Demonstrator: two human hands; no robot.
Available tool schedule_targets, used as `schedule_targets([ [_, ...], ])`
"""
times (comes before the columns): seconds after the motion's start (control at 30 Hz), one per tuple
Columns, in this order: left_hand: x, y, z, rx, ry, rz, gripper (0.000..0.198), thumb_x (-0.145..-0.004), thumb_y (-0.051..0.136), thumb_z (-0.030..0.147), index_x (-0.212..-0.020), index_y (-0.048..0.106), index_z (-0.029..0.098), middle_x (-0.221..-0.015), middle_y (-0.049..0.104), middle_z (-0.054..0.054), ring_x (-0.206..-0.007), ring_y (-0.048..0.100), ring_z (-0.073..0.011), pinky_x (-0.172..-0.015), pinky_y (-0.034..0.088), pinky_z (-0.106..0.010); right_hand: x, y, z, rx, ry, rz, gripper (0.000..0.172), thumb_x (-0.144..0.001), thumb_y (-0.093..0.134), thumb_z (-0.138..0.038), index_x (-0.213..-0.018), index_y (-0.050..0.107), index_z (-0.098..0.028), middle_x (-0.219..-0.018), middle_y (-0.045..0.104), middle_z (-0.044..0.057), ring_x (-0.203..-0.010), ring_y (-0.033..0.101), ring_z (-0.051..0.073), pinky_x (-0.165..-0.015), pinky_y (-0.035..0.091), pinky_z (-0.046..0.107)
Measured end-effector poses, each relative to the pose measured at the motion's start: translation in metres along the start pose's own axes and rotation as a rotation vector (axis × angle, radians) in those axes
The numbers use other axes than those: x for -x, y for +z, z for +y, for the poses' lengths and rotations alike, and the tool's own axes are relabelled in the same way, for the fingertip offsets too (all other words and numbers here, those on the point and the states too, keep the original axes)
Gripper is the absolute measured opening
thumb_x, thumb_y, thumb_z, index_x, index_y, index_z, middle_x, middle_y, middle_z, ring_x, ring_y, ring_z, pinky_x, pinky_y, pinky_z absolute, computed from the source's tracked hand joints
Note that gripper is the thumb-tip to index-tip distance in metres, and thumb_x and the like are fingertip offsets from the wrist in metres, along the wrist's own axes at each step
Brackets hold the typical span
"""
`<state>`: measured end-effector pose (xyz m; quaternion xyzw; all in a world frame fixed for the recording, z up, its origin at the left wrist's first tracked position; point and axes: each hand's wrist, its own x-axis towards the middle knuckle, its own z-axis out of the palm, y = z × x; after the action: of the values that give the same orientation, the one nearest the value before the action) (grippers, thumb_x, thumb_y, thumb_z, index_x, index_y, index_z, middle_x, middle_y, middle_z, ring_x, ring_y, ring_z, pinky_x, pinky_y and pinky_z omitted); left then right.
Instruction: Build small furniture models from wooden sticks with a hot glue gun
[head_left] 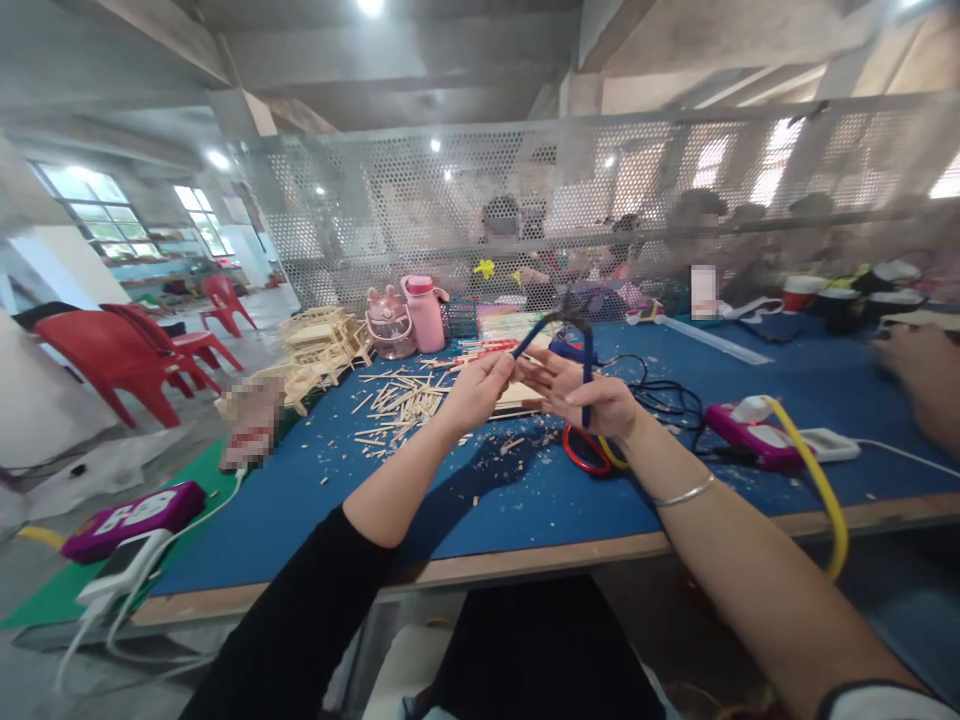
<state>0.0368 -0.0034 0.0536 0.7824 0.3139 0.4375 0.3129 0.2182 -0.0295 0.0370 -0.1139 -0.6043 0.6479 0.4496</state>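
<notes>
A pair of pliers [587,352] with blue handles is raised above the table, its dark head upward and its handles spread apart. My left hand [480,388] is closed, thumb and fingers pinching the end of the left handle. The right handle runs down across my right hand [604,402], held at the thumb, while its other fingers stretch toward my left fingertips. Beneath the hands, a light wooden piece [517,402] lies partly hidden. Loose wooden sticks [405,405] are heaped to the left. Scissors with red handles [581,455] rest under my right hand.
Small wooden frames [322,345] are stacked at the left edge, near a pink bottle [424,312] and a pink round jug [391,330]. A purple power strip [754,437] with a yellow cable stands right. Black cords [667,400] lie behind it. A perforated metal screen [420,200] closes the back.
</notes>
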Motion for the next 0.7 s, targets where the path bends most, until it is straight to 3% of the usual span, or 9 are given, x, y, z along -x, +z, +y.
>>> schedule_targets([
  [0.1, -0.002, 0.002, 0.0, -0.066, -0.026, -0.063, 0.047, -0.086, 0.036, 0.054, -0.068, 0.057, 0.015, -0.052, 0.044, 0.002, -0.051, 0.038, -0.0091, -0.051, 0.03, -0.022, -0.002, 0.002, 0.002, 0.018, 0.004, -0.02, 0.075, -0.051, 0.05, -0.015, -0.125, 0.046, -0.025, -0.133, 0.048, 0.004, -0.124, 0.042, 0.022, -0.097, 0.039, 0.042],
  [0.23, 0.011, 0.003, -0.013, -0.284, -0.114, -0.068, 0.048, -0.082, 0.041, 0.056, -0.074, 0.064, 0.014, -0.054, 0.051, 0.001, -0.052, 0.043, -0.0107, -0.051, 0.03, -0.023, -0.006, 0.001, 0.005, 0.019, -0.021, 0.08, 0.065, -0.049, 0.047, -0.012, -0.113, 0.053, -0.021, -0.124, 0.056, 0.007, -0.117, 0.049, 0.022, -0.096, 0.041, 0.041],
  [0.33, 0.026, 0.0, -0.027, -0.491, -0.167, -0.172, 0.043, -0.071, 0.056, 0.058, -0.077, 0.067, 0.016, -0.059, 0.058, 0.0, -0.054, 0.048, -0.0117, -0.051, 0.031, -0.023, -0.006, -0.004, 0.005, -0.003, -0.062, 0.169, 0.058, -0.049, 0.047, -0.011, -0.105, 0.054, -0.02, -0.116, 0.06, 0.008, -0.11, 0.054, 0.021, -0.094, 0.043, 0.04],
  [0.4, 0.034, -0.001, -0.034, -0.611, -0.196, -0.267, 0.037, -0.064, 0.065, 0.054, -0.076, 0.068, 0.019, -0.063, 0.062, -0.001, -0.056, 0.051, -0.0126, -0.051, 0.032, -0.022, -0.007, -0.008, 0.004, -0.015, -0.123, 0.268, 0.051, -0.049, 0.048, -0.011, -0.099, 0.054, -0.021, -0.105, 0.063, 0.006, -0.102, 0.057, 0.02, -0.091, 0.045, 0.039],
  [0.5, 0.039, 0.002, -0.04, -0.71, -0.207, -0.338, 0.02, -0.07, 0.064, 0.041, -0.075, 0.069, 0.022, -0.071, 0.067, -0.003, -0.064, 0.057, -0.0147, -0.056, 0.035, -0.023, -0.008, -0.014, 0.006, -0.008, -0.178, 0.398, 0.04, -0.051, 0.052, -0.011, -0.089, 0.052, -0.022, -0.083, 0.062, 0.001, -0.084, 0.061, 0.018, -0.081, 0.048, 0.037],
  [0.6, 0.038, 0.004, -0.042, -0.729, -0.19, -0.299, 0.015, -0.076, 0.058, 0.033, -0.074, 0.067, 0.022, -0.079, 0.068, -0.004, -0.072, 0.06, -0.0167, -0.062, 0.039, -0.024, -0.01, -0.017, 0.013, 0.099, -0.136, 0.468, 0.029, -0.054, 0.057, -0.014, -0.081, 0.051, -0.022, -0.065, 0.053, -0.004, -0.062, 0.056, 0.014, -0.065, 0.046, 0.031],
  [0.7, 0.035, 0.001, -0.043, -0.671, -0.132, -0.158, 0.018, -0.081, 0.052, 0.032, -0.077, 0.064, 0.019, -0.082, 0.067, -0.005, -0.074, 0.058, -0.0164, -0.065, 0.04, -0.025, -0.012, -0.017, 0.022, 0.425, -0.048, 0.543, 0.02, -0.055, 0.062, -0.018, -0.07, 0.049, -0.02, -0.057, 0.047, -0.006, -0.052, 0.046, 0.011, -0.056, 0.038, 0.027],
])
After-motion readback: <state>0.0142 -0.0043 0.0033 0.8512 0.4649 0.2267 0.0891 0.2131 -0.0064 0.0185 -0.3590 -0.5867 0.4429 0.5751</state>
